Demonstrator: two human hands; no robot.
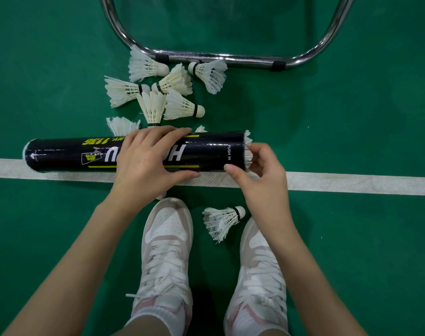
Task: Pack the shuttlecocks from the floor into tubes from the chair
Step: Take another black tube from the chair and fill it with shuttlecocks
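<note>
One black tube (134, 152) lies level across the view, above the white line (352, 184) on the green floor (352, 105). The left hand (146, 161) grips the tube around its middle, fingers curled over the top and thumb underneath. The right hand (262, 170) is at the tube's open right end, its fingers bent narrowly around the white feathers of one shuttlecock (248, 147) sticking out of the opening, thumb against the tube's rim.

Beyond the tube, between it and the one chrome chair leg (218, 57), lies a cluster of shuttlecocks (168, 93): six plainly seen, plus feather tips of two more partly hidden behind the tube. On the near side of the tube, one more shuttlecock (222, 221) lies between two white shoes (166, 251), and a small white piece shows below the left wrist, too hidden to identify.
</note>
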